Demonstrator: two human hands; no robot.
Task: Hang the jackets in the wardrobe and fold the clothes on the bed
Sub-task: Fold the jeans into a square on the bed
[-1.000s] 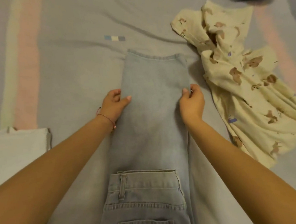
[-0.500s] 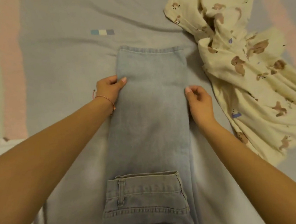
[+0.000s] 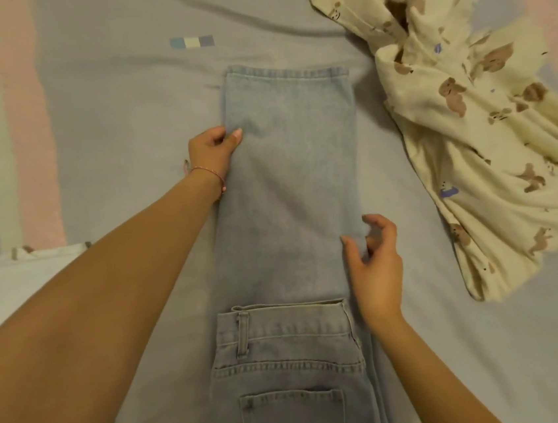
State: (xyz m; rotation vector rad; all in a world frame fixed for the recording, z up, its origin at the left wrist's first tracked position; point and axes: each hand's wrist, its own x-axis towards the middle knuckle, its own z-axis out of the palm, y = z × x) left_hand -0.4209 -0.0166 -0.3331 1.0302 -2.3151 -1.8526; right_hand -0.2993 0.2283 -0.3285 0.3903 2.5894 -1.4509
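Lying in the middle of the grey bedsheet with pale pink and cream stripes [image 3: 107, 126], the light blue denim jeans [image 3: 295, 182] are stretching from 6 o'clock toward 12 o'clock. The legs are lying flat one over the other, the hem is pointing to 12 o'clock, and the darker waistband part with a back pocket is resting on top of the legs at 6 o'clock.

The left hand [image 3: 214, 151] is pinching the 9 o'clock edge of the jeans, with the thumb lying on top of the denim and the fingers curling under the edge. A thin pink thread bracelet [image 3: 210, 173] is sitting on this wrist.

The right hand [image 3: 376, 263] is hanging at the 3 o'clock edge, nearer to the waistband. Its fingers are loosely curled and apart, and the thumb is touching the denim; I cannot tell if it is gripping the edge.

A crumpled cream garment with brown bear prints [image 3: 470, 143] is lying at 2 o'clock, just beside the jeans. A white folded cloth [image 3: 9, 281] is lying at 9 o'clock.
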